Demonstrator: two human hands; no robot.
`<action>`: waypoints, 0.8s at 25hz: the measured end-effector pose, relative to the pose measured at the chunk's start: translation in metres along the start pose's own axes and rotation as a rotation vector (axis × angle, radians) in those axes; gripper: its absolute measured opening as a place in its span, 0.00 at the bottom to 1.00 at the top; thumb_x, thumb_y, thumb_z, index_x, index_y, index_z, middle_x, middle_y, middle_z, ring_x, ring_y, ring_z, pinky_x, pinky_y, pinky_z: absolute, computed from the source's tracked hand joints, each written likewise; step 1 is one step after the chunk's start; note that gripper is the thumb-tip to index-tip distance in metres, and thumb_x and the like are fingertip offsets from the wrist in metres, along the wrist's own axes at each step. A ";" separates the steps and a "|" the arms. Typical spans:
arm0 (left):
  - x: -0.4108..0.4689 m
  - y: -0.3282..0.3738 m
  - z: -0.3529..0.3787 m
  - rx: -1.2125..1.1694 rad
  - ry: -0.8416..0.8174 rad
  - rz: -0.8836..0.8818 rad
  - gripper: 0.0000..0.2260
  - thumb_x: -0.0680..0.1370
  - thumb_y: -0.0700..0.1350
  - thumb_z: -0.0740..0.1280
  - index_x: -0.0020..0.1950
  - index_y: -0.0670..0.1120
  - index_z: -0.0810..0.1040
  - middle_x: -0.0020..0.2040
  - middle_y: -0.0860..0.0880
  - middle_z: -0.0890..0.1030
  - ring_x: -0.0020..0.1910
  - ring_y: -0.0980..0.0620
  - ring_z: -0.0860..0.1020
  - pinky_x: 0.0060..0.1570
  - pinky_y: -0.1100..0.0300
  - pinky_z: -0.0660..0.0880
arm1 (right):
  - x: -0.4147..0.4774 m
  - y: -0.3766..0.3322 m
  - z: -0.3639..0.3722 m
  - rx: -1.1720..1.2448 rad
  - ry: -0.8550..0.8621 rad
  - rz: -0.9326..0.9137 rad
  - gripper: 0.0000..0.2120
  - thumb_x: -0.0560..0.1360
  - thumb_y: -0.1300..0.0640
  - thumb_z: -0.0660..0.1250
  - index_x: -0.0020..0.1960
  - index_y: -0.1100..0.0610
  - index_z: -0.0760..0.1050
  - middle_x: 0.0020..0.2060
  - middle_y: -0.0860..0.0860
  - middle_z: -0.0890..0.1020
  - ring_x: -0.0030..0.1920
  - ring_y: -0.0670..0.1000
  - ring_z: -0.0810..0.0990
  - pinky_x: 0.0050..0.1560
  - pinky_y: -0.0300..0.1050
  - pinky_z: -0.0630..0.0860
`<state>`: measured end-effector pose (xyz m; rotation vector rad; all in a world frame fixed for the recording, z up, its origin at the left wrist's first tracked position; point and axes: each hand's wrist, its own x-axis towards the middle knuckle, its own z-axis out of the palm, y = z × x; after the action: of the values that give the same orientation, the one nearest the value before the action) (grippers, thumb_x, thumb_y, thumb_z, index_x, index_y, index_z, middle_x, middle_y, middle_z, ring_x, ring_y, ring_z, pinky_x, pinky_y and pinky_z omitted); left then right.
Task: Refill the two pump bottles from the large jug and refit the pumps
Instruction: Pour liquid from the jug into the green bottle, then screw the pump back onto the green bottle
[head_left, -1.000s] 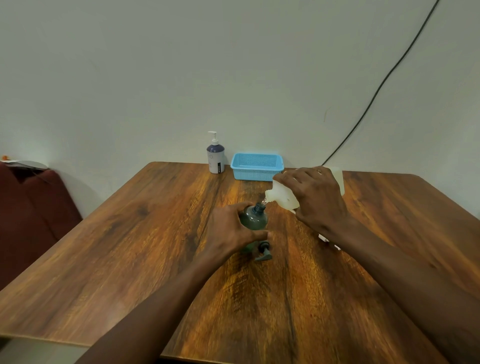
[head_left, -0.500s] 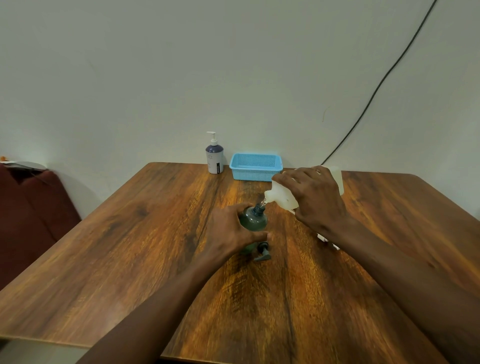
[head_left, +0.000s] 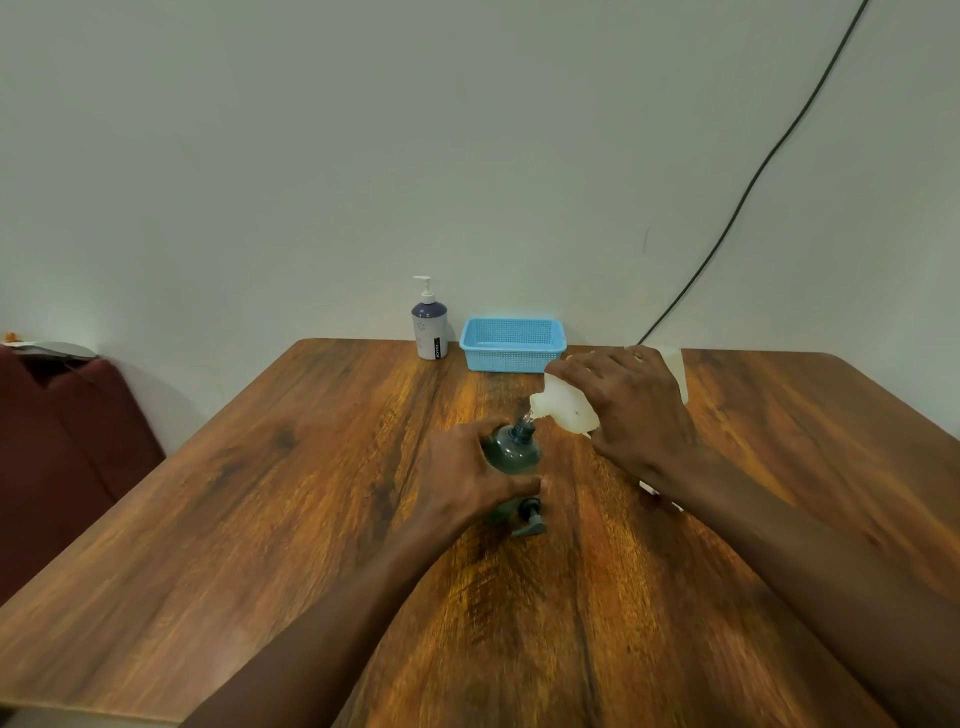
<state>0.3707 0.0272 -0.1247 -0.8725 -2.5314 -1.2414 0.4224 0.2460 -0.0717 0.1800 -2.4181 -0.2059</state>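
Pouring continues unchanged: my right hand (head_left: 631, 410) keeps the jug (head_left: 563, 410) tipped over the green bottle (head_left: 511, 449), gripped by my left hand (head_left: 467, 475). Its pump (head_left: 530, 517) waits below, unfitted.

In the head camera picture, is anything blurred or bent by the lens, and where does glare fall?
Head view: the forearms near the bottom edge are soft with blur; the table edges splay outward from the wide lens; a dull sheen lies on the wood near the blue basket; the jug and green bottle stay fairly sharp.

No visible change — cam drift only.
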 end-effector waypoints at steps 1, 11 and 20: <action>0.000 0.000 0.001 -0.006 0.002 0.000 0.33 0.63 0.63 0.81 0.66 0.55 0.80 0.57 0.57 0.84 0.52 0.64 0.80 0.52 0.69 0.76 | -0.001 0.000 0.000 0.030 -0.006 0.015 0.40 0.60 0.56 0.83 0.70 0.49 0.74 0.63 0.52 0.83 0.64 0.58 0.79 0.64 0.61 0.73; 0.015 0.003 0.012 -0.012 0.073 0.020 0.37 0.63 0.63 0.81 0.69 0.55 0.78 0.57 0.60 0.82 0.52 0.64 0.78 0.48 0.74 0.71 | -0.011 0.007 0.011 0.323 -0.003 0.201 0.32 0.64 0.38 0.76 0.65 0.46 0.77 0.50 0.47 0.84 0.49 0.51 0.82 0.47 0.48 0.78; 0.015 -0.008 0.005 -0.108 0.101 -0.006 0.34 0.63 0.62 0.82 0.66 0.56 0.78 0.55 0.62 0.81 0.52 0.65 0.80 0.50 0.71 0.76 | -0.028 0.027 0.037 0.567 -0.120 0.591 0.44 0.58 0.37 0.83 0.70 0.47 0.71 0.63 0.50 0.79 0.60 0.53 0.77 0.56 0.54 0.79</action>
<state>0.3543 0.0333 -0.1268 -0.8034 -2.4096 -1.3984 0.4174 0.2811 -0.1118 -0.3055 -2.4704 0.7550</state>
